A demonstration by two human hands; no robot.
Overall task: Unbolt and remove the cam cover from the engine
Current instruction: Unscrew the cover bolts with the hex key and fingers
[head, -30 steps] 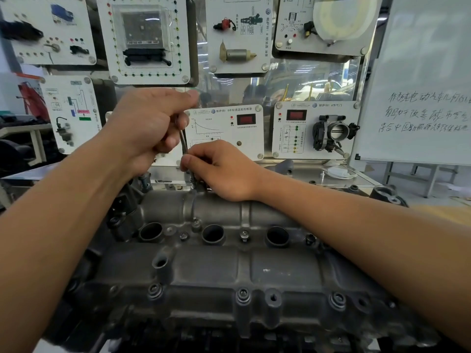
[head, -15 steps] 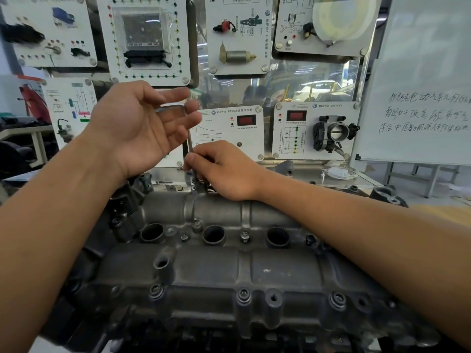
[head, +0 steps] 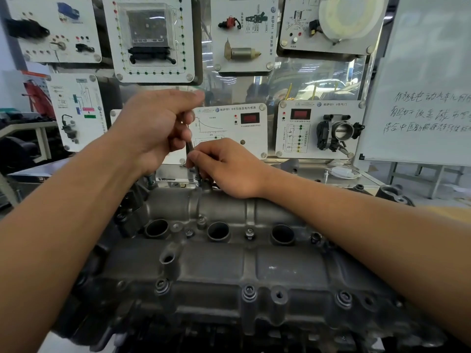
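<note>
One regrip: left hand [head: 155, 128], spread before, closed round the wrench [head: 189, 147]; right hand [head: 229, 169] pinched its shaft, so another loosening turn loomed.

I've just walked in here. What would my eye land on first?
The left hand grips the top of a thin metal tool and the right hand pinches its shaft, at the far edge of the grey engine cover filling the foreground. Behind hang white display panels, with a whiteboard at right.
</note>
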